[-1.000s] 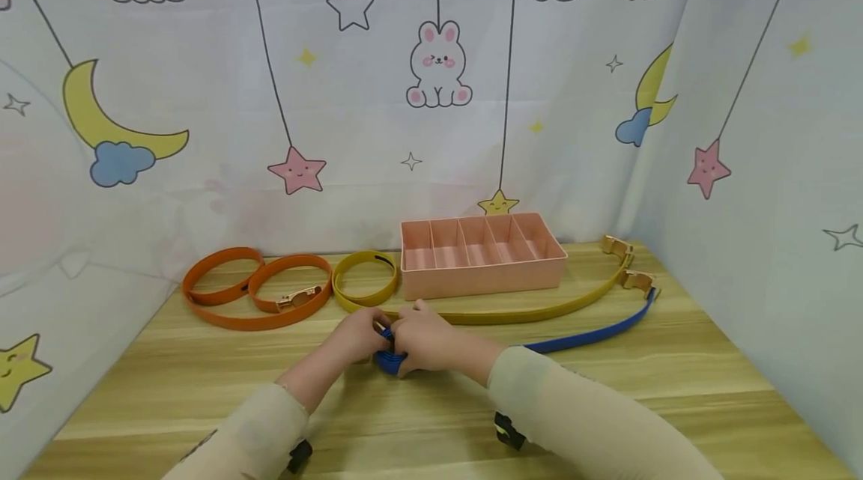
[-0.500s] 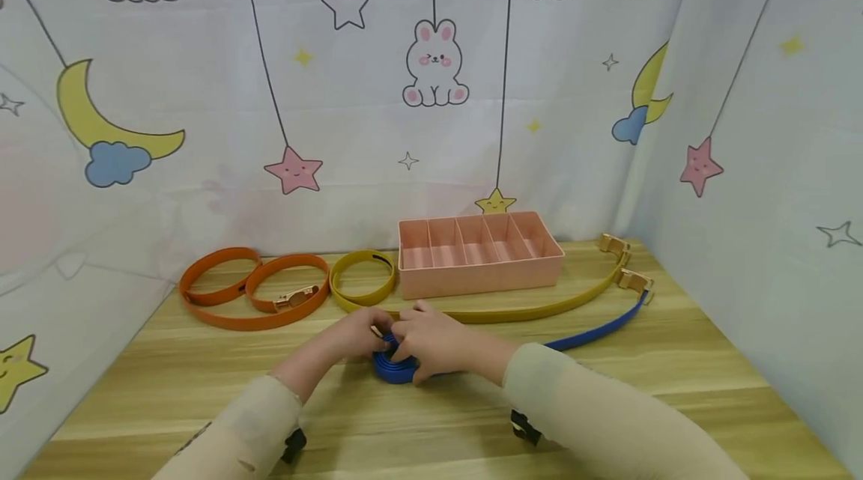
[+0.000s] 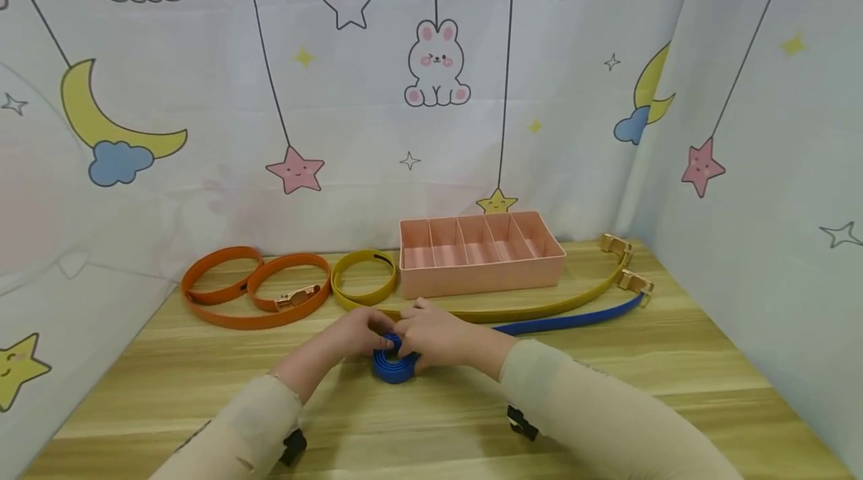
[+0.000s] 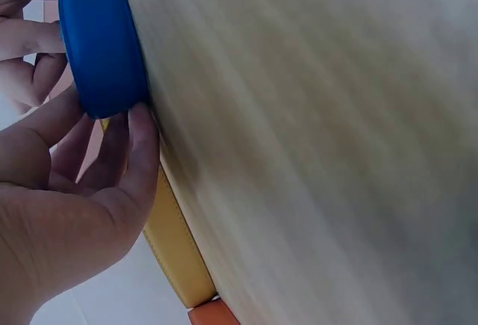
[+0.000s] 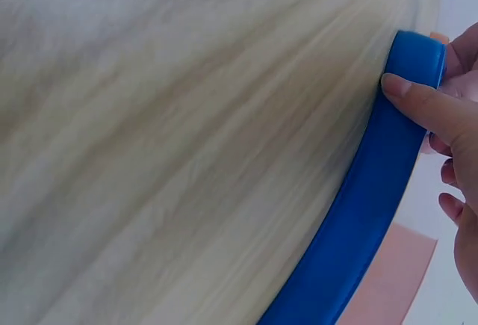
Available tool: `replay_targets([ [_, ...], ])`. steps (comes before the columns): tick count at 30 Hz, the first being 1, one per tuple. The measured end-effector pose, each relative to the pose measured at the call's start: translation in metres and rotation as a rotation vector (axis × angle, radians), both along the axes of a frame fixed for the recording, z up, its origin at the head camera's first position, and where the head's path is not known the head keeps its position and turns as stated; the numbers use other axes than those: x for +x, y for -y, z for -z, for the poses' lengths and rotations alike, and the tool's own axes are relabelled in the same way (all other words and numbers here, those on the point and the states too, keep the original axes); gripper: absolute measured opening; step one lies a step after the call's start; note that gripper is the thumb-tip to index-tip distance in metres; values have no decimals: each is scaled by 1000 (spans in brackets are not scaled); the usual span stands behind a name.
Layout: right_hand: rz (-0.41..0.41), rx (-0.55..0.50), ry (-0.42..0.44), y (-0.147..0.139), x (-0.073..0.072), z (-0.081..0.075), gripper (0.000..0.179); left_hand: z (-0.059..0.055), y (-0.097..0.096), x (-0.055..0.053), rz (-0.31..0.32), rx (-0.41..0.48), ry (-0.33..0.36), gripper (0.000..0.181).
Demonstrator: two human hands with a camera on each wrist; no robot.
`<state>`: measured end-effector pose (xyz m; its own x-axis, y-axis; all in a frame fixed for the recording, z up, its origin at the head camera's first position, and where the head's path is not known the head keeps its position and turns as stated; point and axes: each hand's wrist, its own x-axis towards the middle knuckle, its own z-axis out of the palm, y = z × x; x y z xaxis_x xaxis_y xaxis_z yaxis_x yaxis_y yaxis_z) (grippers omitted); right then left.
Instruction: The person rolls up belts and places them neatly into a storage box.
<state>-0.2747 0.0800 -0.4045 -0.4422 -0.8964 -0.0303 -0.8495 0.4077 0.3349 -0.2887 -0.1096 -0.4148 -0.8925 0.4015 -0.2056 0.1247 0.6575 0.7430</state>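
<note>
Left grip (image 3: 361, 332), right grip (image 3: 434, 333), both on coiled blue belt (image 3: 393, 371)

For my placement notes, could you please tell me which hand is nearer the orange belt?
Left: the left hand is right of the orange belt, toward the person; the right hand is farther right.
</note>
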Motion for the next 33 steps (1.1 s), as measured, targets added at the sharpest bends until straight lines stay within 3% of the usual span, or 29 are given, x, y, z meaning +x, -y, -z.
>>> replay_targets([
  [4, 26, 17, -12, 6, 2, -1, 34, 2, -2, 1, -78, 14, -3, 25],
  [13, 97, 3, 1, 17, 6, 0, 34, 0, -5, 7, -122, -1, 28, 41],
  [20, 176, -30, 41, 19, 8, 3, 33, 3, -9, 12, -147, 57, 30, 33],
  [25, 122, -42, 19, 15, 9, 4, 33, 1, -9, 13, -137, 84, 31, 27],
  [33, 16, -66, 11, -5, 4, 4, 47, -5, -8, 9, -50, 5, 47, 26],
])
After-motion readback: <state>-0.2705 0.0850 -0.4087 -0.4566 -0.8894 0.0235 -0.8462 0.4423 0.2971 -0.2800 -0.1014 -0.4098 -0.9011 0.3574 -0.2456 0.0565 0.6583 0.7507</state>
